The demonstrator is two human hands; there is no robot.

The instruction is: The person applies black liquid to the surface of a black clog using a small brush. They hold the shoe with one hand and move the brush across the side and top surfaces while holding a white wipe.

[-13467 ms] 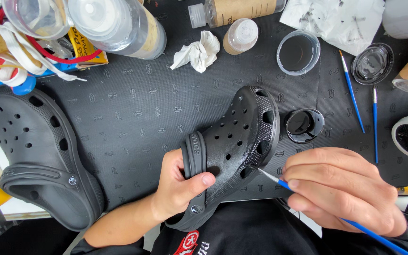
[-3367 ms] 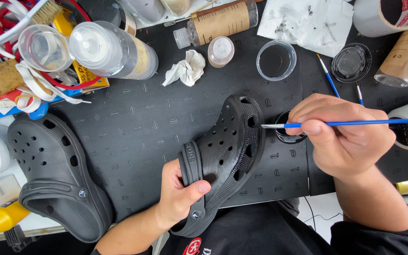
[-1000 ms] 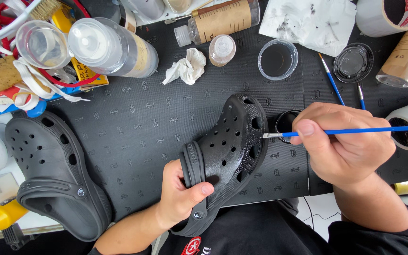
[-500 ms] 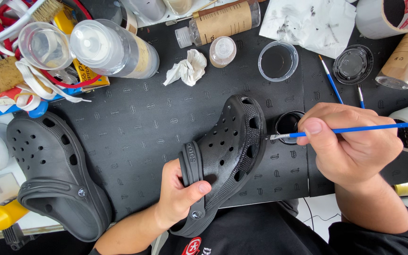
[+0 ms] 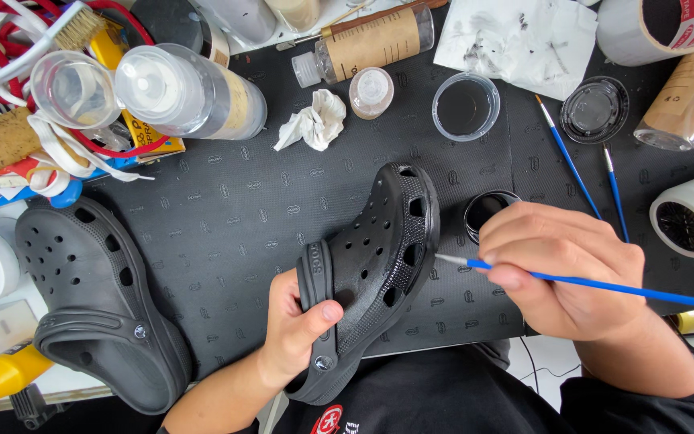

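Head view: the left hand grips the black clog by its heel over the desk — the right hand pinches a blue brush, its tip at the clog's side — seemingly mid-painting, calling for steady strokes.

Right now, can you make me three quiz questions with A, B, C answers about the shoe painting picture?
1. Where does the other black clog lie? A) left of the held one B) on the lap C) on the paper
2. How many spare blue brushes lie on the mat? A) none B) two C) five
3. What does the left hand do? A) rests flat B) holds a bottle C) grips the black clog

A: it lies at the mat's left edge. B: two lie beside the lid. C: fingers wrap its heel strap, while the right hand holds the blue brush.
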